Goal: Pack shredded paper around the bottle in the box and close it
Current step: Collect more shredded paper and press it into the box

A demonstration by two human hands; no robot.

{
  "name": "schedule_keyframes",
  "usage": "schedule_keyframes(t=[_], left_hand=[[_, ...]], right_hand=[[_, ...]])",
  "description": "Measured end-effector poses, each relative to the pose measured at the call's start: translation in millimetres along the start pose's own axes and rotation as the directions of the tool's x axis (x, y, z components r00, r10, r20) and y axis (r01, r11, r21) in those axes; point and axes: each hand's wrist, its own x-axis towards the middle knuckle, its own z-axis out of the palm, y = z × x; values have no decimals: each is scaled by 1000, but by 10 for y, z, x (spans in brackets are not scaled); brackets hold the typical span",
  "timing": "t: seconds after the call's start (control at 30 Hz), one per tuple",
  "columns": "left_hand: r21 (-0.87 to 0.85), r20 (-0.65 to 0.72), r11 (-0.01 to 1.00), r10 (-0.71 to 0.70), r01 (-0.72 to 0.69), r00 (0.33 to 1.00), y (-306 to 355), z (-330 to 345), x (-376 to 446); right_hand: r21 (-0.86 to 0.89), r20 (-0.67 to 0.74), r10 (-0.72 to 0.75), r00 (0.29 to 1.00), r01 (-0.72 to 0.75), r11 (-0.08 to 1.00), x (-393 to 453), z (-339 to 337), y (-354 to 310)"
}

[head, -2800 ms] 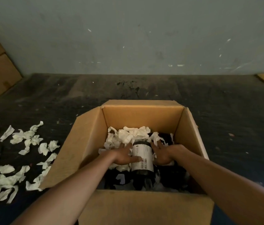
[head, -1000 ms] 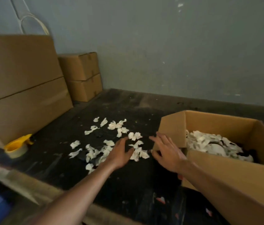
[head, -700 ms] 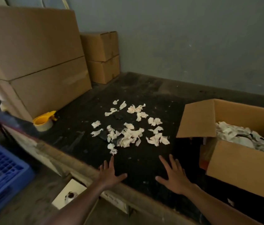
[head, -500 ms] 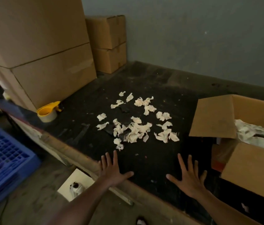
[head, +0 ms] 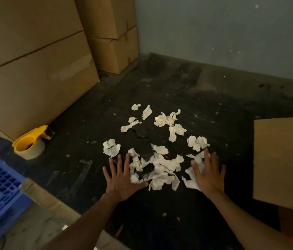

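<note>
While our left hand [head: 119, 179] and right hand [head: 207, 175] lie flat over the dark table [head: 205, 98], fingers straight and spread and holding nothing, we judge ourselves midway through a gathering step. Shredded paper [head: 160, 170] lies bunched between our two sets of fingers, some scraps under the right fingertips [head: 205, 156] and touching the left index finger, with looser pieces scattered just beyond the fingertips. To the right of our right fingers, apart from them, stands a flap of the box [head: 282, 159]; its inside and the bottle are out of view, so we cannot tell how full the packing is. As we judge it, scooping these scraps, tucking them round the bottle and folding the flaps shut are all left to do. Well left of our left fingers sits a yellow tape dispenser [head: 31, 143], beside stacked cartons [head: 34, 69].
</note>
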Motion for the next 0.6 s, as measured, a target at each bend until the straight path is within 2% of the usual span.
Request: schedule_keyframes(t=[0.13,0.2,0.23,0.3,0.37,0.43,0.5,0.53,0.6], left_hand=[[14,18,978,207,-207,978,145,-9,256],[-65,35,940,339,-336,940,205,-67,324],[-142,37,910,399,-390,916,210,-145,339],[-323,16,842,462,-433,887,125,-400,362],[-405,-38,811,447,-423,894,-60,-679,389],[-366,-158,832,386,-417,909,-303,-827,460],[-365,-267,871,242,-330,933,-561,-812,603],[-415,-277,876,137,-247,951,-661,-758,684],[-513,-239,852,-27,-103,971,-742,-626,828]], right_hand=[[59,55,-295,954,291,955,145,194,-459],[326,33,-375,927,344,880,207,248,-640],[457,-26,-377,926,346,820,247,225,-715],[496,-259,-299,919,392,775,421,114,-808],[456,-442,-122,889,340,823,709,-91,-832],[414,-453,56,890,154,897,1061,-265,-727],[356,-298,128,946,-14,934,1387,-317,-531],[352,-201,121,972,-43,935,1492,-303,-445],[368,-55,30,998,-8,930,1576,-205,-366]])
